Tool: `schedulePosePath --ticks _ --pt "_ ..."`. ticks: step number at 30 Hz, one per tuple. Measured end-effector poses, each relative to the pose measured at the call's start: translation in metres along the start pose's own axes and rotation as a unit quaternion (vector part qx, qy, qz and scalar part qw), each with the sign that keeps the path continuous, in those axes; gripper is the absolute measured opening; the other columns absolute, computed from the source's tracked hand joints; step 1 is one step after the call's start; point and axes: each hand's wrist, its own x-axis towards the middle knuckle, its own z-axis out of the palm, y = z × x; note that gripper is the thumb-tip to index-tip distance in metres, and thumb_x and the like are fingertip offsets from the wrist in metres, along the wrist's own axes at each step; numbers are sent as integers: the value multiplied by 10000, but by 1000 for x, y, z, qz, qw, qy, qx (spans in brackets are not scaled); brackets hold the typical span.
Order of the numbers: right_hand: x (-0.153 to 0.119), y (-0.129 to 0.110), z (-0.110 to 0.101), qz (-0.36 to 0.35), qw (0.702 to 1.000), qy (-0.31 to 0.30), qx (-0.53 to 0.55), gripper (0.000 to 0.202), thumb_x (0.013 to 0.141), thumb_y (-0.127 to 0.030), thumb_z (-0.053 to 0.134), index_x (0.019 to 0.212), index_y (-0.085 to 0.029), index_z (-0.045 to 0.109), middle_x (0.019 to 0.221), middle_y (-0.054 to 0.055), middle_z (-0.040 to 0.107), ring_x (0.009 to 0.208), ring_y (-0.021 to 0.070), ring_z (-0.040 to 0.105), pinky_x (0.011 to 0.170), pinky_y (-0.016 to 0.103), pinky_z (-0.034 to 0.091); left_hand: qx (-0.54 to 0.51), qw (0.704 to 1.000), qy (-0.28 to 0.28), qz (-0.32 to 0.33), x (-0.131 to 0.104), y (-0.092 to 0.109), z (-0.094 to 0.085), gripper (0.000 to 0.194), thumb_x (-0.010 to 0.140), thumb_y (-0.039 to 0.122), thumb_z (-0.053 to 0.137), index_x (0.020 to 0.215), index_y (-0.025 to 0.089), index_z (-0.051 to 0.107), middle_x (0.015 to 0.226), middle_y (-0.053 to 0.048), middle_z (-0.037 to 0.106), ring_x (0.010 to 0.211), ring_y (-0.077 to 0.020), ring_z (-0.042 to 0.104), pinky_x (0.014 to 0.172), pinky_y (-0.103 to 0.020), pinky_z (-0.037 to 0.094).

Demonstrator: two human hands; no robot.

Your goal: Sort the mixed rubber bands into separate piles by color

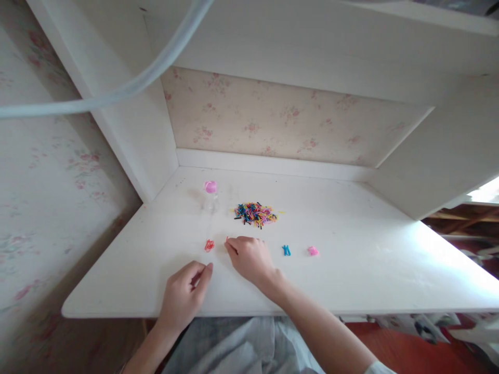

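Observation:
My right hand point(248, 255) pinches a small red rubber band point(226, 239) just above the white desk, its end poking past the fingertips. To its left lies a little heap of red rubber bands point(209, 245). My left hand point(186, 290) is closed near the front edge, thumb against forefinger; whether anything sits between them is hidden. Beyond my right hand a mixed pile of coloured rubber bands point(255, 214) spreads over the desk. Off to the right are some blue rubber bands point(286, 250) and a pink bunch of bands point(313, 251).
A clear container with a pink lid point(211, 187) is at the back left of the desk point(351, 280). White side panels and a low back strip point(273, 162) frame the surface. A pale cable point(156, 72) crosses the upper left, close to the camera.

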Motion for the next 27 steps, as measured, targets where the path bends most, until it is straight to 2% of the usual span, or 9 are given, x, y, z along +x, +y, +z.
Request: schedulePosePath --ticks 3,7,20,27 --pt "4 -17 7 -26 999 -21 -14 345 946 -321 350 810 -233 655 784 13 686 683 126 619 587 209 346 -3 1000 10 3 -1 0 0 319 860 326 516 578 182 478 499 53 421 476 -71 384 495 -197 320" --pt "9 -26 8 -50 997 -50 -31 255 907 -264 404 852 -213 649 818 30 683 711 146 637 604 220 395 -4 1000 5 0 -2 0 -1 319 860 318 515 575 181 474 500 53 415 478 -69 388 486 -194 313" --pt "6 -29 11 -69 992 -94 -40 171 843 -232 473 882 -192 635 851 54 676 763 185 648 646 254 454 13 1000 -8 11 -1 1 -1 313 872 325 491 591 187 484 506 47 448 479 -76 401 504 -205 325" --pt "2 -25 5 -63 995 -73 -29 194 860 -221 445 921 -219 629 841 33 680 734 169 638 620 244 422 11 1000 -14 4 -2 -1 -1 302 871 337 504 611 184 516 525 47 478 494 -74 428 524 -201 338"
